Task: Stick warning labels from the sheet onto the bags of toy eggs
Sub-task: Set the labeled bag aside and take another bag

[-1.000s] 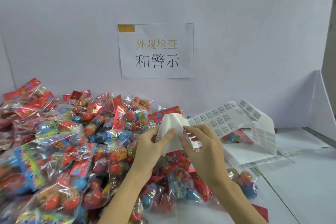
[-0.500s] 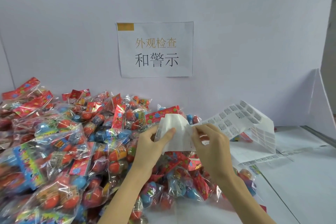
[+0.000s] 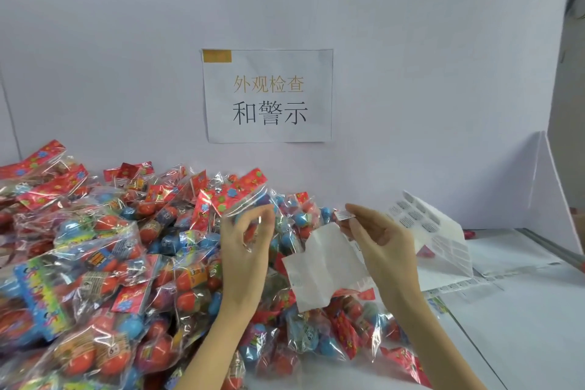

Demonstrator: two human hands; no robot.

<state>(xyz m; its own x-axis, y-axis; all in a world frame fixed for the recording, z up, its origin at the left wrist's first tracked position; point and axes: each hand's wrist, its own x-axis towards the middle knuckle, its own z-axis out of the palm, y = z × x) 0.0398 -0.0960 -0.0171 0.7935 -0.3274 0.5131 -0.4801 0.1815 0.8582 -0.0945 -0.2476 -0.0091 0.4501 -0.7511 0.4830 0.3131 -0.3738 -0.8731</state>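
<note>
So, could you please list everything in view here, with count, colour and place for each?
Bags of toy eggs: too many to count, clear with red headers, red and blue eggs, heaped left and centre.
Peeled label: one, white, pinched at the right fingertips.
Label sheet: one long white strip, folded, sagging from the right hand to the table.
Wall sign: one, white paper with printed characters, centre wall.
Table: one, white, bare part at right.
Left hand: fingers curled round a bag's clear film.
Right hand: pinches the label, sheet beneath it.
</note>
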